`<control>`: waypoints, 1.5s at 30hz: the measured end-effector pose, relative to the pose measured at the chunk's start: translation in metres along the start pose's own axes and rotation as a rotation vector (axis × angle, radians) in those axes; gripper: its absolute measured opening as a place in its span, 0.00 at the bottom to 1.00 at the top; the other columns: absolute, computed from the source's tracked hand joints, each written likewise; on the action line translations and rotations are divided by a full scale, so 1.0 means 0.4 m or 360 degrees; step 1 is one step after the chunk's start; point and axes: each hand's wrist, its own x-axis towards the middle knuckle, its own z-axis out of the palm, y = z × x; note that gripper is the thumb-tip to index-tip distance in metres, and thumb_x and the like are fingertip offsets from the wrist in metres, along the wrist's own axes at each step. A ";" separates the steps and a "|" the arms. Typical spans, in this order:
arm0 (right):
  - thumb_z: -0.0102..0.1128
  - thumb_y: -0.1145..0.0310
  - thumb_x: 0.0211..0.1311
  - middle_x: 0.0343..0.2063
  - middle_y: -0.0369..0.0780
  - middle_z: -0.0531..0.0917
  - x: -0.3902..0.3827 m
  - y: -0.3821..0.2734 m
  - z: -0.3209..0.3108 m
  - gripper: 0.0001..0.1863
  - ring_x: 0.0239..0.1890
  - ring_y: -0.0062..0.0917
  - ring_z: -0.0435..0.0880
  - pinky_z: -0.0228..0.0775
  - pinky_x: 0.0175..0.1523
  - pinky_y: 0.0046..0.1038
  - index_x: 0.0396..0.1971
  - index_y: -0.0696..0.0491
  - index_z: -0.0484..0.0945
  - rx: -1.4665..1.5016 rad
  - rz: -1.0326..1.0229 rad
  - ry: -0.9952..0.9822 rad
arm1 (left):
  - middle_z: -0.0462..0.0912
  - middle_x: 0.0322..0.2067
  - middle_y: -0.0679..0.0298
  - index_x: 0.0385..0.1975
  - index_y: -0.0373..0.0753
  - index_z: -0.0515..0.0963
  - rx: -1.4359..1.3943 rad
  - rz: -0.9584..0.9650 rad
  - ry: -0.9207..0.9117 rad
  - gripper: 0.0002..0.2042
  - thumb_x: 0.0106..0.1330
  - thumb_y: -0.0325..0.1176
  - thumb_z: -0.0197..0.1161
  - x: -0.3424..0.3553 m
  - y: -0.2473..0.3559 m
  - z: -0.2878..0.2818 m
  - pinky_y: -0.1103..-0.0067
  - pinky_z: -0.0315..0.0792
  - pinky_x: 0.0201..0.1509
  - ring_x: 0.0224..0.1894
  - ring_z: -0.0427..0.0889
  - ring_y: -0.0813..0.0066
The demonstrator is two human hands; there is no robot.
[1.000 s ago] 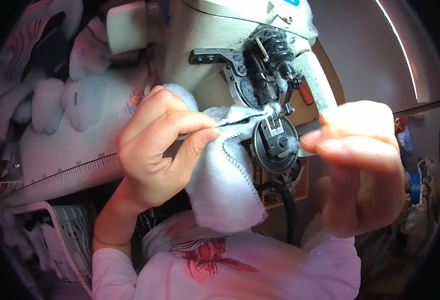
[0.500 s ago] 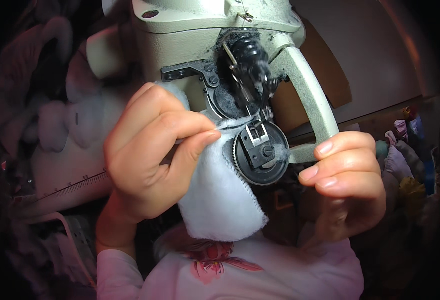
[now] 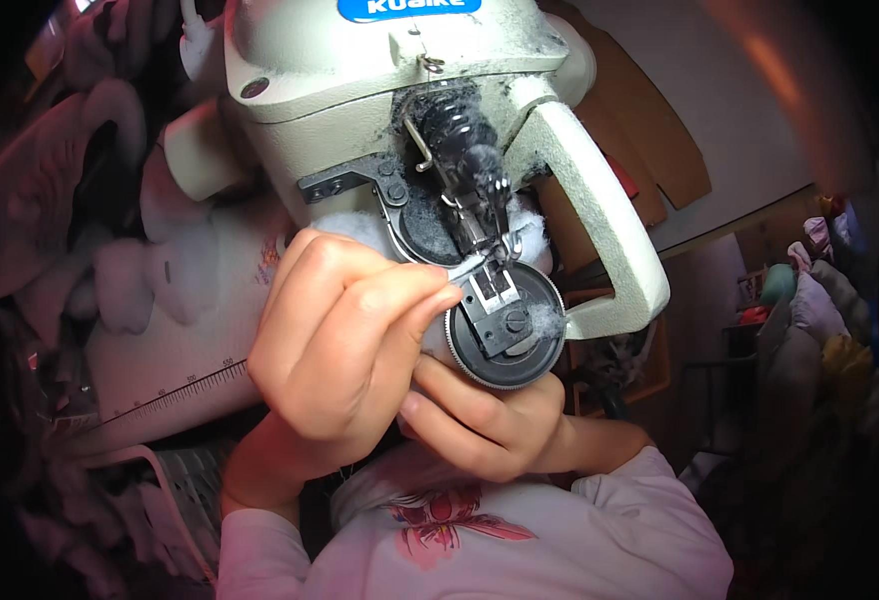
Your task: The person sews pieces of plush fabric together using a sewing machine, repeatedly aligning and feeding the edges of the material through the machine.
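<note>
moved since 0.5 s ago: my right grip [image 3: 490,425] has left the side of the bent pale-green metal bar [image 3: 615,230] and is now below the round black metal disc [image 3: 532,292]. my left grip [image 3: 345,340] is pinched, thumb against forefinger, on the white fluffy fleece [image 3: 468,267], which reaches the disc's upper edge on the pale-green metal sewing machine [image 3: 310,130]. my right fingers are curled, partly hidden; i cannot tell whether they hold fleece. a loosened pinch could let the edges misalign; drifting closer could nick my fingertips.
</note>
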 end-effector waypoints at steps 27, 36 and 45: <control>0.67 0.67 0.53 0.37 0.41 0.79 -0.183 0.138 0.037 0.15 0.40 0.32 0.77 0.69 0.47 0.34 0.40 0.57 0.80 0.0559 0.1193 -0.0008 | 0.71 0.31 0.62 0.33 0.34 0.80 0.0242 -0.0156 0.0122 0.08 0.55 0.15 0.66 -0.014 0.052 0.034 0.82 0.69 0.36 0.35 0.74 0.74; 0.58 0.64 0.55 0.44 0.39 0.82 -0.038 0.039 0.086 0.13 0.45 0.30 0.82 0.73 0.53 0.42 0.40 0.48 0.82 -0.0302 -0.0097 -0.0124 | 0.68 0.46 0.58 0.46 0.30 0.73 0.0055 -0.0423 0.0110 0.16 0.58 0.17 0.64 -0.054 0.053 0.006 0.85 0.69 0.45 0.44 0.72 0.75; 0.65 0.68 0.51 0.44 0.41 0.83 -0.237 0.188 0.108 0.16 0.49 0.32 0.80 0.73 0.48 0.34 0.42 0.53 0.82 0.1266 0.0934 -0.0165 | 0.76 0.40 0.61 0.42 0.32 0.76 -0.0515 -0.0612 0.0043 0.20 0.50 0.30 0.73 -0.111 -0.053 0.026 0.79 0.67 0.43 0.41 0.73 0.70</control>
